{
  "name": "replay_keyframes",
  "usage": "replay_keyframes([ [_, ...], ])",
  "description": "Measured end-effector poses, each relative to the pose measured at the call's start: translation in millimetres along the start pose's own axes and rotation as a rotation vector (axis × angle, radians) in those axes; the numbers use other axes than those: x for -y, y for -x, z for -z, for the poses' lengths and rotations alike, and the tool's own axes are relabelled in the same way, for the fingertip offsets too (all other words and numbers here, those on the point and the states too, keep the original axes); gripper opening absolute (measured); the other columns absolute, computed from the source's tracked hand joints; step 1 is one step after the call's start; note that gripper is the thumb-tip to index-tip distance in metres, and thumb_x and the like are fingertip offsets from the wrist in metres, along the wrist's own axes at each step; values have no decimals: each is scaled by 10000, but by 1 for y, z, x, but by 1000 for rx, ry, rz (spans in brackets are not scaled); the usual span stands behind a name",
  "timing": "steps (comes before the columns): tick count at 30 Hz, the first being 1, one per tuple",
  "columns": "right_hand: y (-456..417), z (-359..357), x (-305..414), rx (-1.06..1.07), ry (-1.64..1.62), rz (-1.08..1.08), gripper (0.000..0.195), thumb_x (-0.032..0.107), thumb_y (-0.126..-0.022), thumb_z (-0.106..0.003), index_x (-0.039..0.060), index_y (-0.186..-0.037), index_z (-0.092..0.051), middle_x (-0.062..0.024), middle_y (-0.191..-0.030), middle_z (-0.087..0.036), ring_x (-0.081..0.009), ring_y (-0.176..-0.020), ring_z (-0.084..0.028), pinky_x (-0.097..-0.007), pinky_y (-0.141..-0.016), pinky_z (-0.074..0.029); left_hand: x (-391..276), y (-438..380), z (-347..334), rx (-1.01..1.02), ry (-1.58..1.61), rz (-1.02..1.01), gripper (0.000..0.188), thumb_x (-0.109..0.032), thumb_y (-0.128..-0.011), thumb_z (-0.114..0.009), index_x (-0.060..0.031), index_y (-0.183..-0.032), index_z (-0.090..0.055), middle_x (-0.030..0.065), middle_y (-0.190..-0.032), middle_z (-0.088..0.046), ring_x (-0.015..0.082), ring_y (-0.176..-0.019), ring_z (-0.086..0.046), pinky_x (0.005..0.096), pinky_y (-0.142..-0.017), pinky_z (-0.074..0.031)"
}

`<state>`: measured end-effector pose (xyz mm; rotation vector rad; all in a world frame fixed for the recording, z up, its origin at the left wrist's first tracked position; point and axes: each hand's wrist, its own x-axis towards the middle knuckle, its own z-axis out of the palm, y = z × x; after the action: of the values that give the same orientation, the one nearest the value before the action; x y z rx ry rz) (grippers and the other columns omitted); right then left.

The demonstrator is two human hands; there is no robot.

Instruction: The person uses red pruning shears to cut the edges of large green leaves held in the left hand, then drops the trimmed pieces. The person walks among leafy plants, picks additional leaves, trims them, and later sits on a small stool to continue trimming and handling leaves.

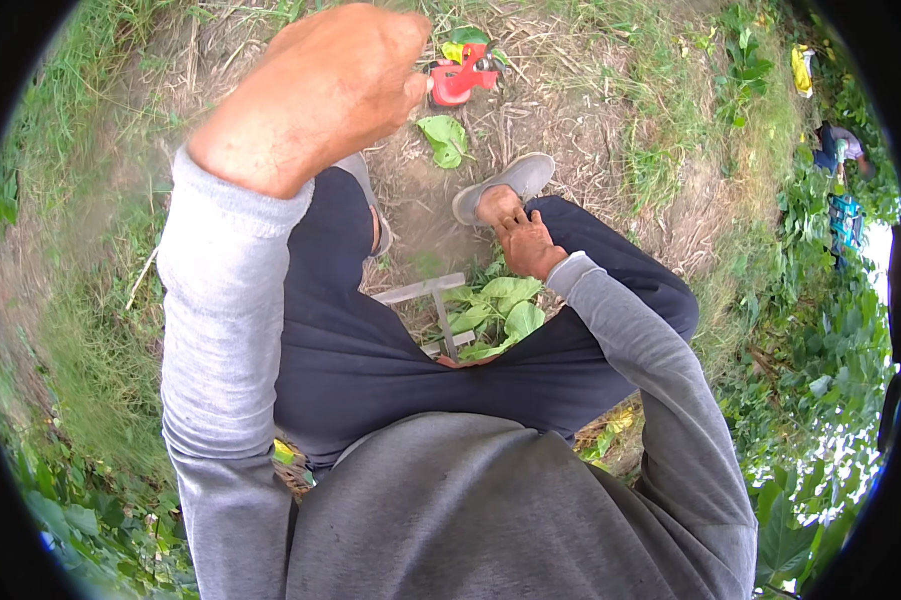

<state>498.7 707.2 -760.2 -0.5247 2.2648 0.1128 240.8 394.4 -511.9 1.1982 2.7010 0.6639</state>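
My left hand [323,90], large and near the camera, is curled with its back to me; most fingers are hidden. A red hand tool [454,84] with dark and metal parts shows right beside its thumb; whether the hand holds it is unclear. My right hand [527,244] rests with spread fingers at the bare ankle above a grey slip-on shoe [514,184], holding nothing that shows. A loose green leaf [444,139] lies on the soil below the red tool. Between my thighs are a pale flat-barred frame [443,315] and several broad green leaves [506,296].
Dry stalks and grass cover the ground ahead. Dense leafy plants [795,352] line the right side. Far right, another person [844,146] bends among them, near a turquoise object [846,217]. A yellow and white item [802,71] lies at the upper right.
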Motion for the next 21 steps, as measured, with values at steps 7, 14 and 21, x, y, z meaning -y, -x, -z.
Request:
replay_keyframes([
  [7,-13,3,6,-101,30,-46,316,195,-816,-615,4,-1060,-678,-200,-1191,-637,-374,-1222,-547,-542,-993,-427,-2,-3,0,9,0,-10,277,-199,-885,-701,-10,-1075,-631,221,-892,-681,413,-877,-668,503,-770,-522],
  [14,6,-3,3,-103,-37,117,380,219,-810,-614,30,-1129,-698,-203,-1297,-613,-389,-1292,-490,-545,-1106,-348,-4,-4,3,24,16,-4,275,-187,-881,-702,-5,-1072,-625,222,-882,-679,415,-873,-666,503,-765,-521],
  [21,-27,-51,-9,88,-1039,548,447,272,-825,-649,36,-1205,-666,-180,-1329,-604,-324,-1298,-531,-478,-1087,-384,-2,-9,-4,78,-12,12,272,-208,-888,-702,-24,-1071,-618,218,-871,-683,412,-864,-669,507,-741,-524],
])
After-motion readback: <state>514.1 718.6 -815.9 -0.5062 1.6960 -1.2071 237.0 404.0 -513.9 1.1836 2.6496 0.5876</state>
